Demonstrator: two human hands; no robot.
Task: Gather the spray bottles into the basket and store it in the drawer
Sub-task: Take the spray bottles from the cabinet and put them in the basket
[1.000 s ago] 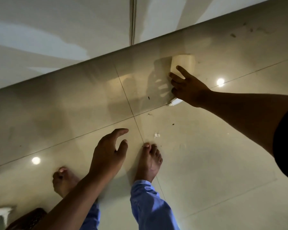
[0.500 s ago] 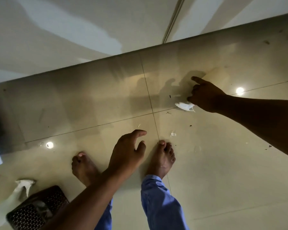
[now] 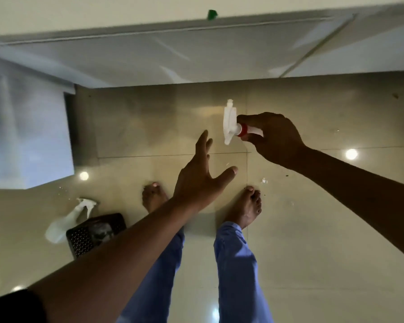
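Note:
My right hand (image 3: 273,138) grips a spray bottle (image 3: 230,123) by its neck, lifted off the floor; its white trigger head and red collar stick out to the left, and the body is hidden in my palm. My left hand (image 3: 201,180) hovers just below and left of it, fingers spread, holding nothing. A dark perforated basket (image 3: 89,236) sits on the floor at lower left, partly behind my left forearm. A second white spray bottle (image 3: 68,220) lies on the floor against the basket's left side.
My bare feet (image 3: 247,206) stand on the glossy beige tiled floor (image 3: 313,229). White cabinet fronts (image 3: 173,57) run along the top. A pale blue-grey box-like unit (image 3: 28,136) juts out at the left above the basket.
My right hand has picked the spray bottle up from the floor by the cabinet base and brought it toward me. My left hand rose toward it. The view shifted, showing more of the basket.

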